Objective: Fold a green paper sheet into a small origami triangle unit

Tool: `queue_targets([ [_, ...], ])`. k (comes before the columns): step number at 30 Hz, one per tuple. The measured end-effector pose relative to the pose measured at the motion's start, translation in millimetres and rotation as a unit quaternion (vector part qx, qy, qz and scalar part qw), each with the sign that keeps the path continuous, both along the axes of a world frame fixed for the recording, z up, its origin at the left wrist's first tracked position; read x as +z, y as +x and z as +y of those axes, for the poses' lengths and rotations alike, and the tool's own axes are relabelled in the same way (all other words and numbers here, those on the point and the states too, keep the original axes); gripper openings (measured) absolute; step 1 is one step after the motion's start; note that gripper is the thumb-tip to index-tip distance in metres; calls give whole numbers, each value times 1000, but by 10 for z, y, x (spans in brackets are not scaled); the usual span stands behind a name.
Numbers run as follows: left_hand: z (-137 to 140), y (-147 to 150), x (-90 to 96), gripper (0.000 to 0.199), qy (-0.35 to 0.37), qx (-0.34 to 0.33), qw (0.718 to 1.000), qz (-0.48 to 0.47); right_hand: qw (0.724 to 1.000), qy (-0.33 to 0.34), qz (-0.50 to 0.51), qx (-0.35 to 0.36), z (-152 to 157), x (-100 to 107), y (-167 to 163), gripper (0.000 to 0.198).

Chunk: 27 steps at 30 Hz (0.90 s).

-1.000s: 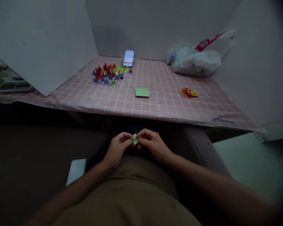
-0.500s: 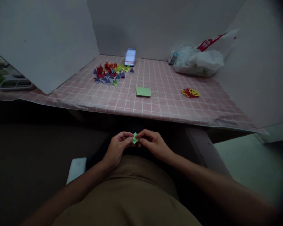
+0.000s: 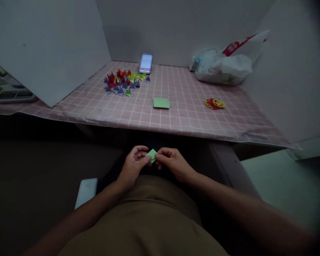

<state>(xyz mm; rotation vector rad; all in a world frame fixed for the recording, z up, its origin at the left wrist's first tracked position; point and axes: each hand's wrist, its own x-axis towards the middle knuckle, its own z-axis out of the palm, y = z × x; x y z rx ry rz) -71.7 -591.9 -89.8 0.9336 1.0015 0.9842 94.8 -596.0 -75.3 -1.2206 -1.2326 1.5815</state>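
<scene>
A small folded piece of green paper (image 3: 152, 154), diamond-shaped from above, is held over my lap in front of the table edge. My left hand (image 3: 134, 163) pinches its left side, thumb on top. On the right side, my right hand (image 3: 173, 163) grips it between thumb and fingers. Beyond my hands, a stack of green square paper (image 3: 161, 103) lies on the table (image 3: 186, 121). Several folded paper cranes (image 3: 122, 82) in red, orange, yellow, purple and green stand in a cluster at the back left.
A phone (image 3: 146, 63) leans upright behind the cranes. Red and yellow cut-out pieces (image 3: 214, 104) lie at the right, in front of a white plastic bag (image 3: 224, 69). White panels enclose the table. A pale power bank-like block (image 3: 86, 193) rests beside my left forearm.
My fingers have shifted on the green paper, and more of its upper face shows. My left fingertips have lifted slightly. The view has shifted a little.
</scene>
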Motion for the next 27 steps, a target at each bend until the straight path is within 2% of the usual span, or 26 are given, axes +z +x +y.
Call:
queue_targets([
  [4, 3, -20, -20, 23, -44, -67, 997, 18, 1000, 8, -11, -2, 3, -9, 9, 27],
  [8, 1, -23, -29, 23, -68, -56, 996, -2, 1000, -11, 10, -11, 20, -21, 22, 37],
  [11, 6, -18, -21, 23, -76, -47, 996, -4, 1000, -22, 18, -3, 26, -10, 27, 38],
  [15, 7, -14, 3, 25, -68, -52, 996, 9, 999, -22, 8, 22, 14, 13, 19, 31],
  [22, -2, -15, -23, 26, -49, -81, 995, 12, 999, -42, 5, -6, -9, -6, 4, 29],
  [27, 7, -16, -26, 28, -31, -80, 996, 28, 999, -37, 25, 10, -4, 16, 9, 29],
])
